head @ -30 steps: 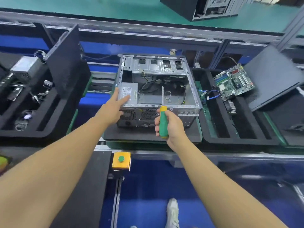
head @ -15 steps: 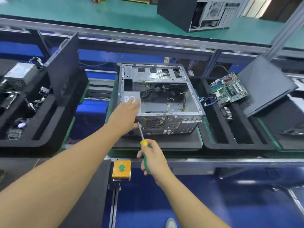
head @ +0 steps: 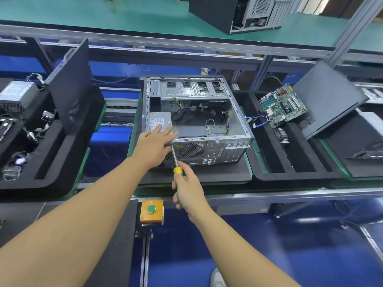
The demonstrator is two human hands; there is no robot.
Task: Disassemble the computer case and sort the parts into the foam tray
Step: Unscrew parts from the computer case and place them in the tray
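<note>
the computer case (head: pixel 199 123) lies on its side, open face up, on a black foam pad (head: pixel 219 172) in the middle of the line. the foam tray (head: pixel 298 176) sits just to its right. a motherboard (head: pixel 283 105) leans at the far end of that tray, and a dark side panel (head: pixel 329 98) is propped to the right of it.

the left arm reaches forward from the near left. the left hand (head: pixel 154 143) is flat, palm down, with fingers straight and spread. it rests on the grey power supply (head: pixel 158 121) in the near left corner of the case and grips nothing.

the right arm comes up from the near right with the wrist bent. the right hand (head: pixel 187 187) is wrapped tightly round the yellow and green handle of a screwdriver (head: pixel 175 160). the shaft slants away and a little left, up to the case's near panel just left of the round fan grille (head: pixel 191 150). the tip meets the panel beside the left thumb, and the exact contact point is hard to make out.

a yellow box with a green button (head: pixel 151 211) sits on the near rail below the hands.
</note>
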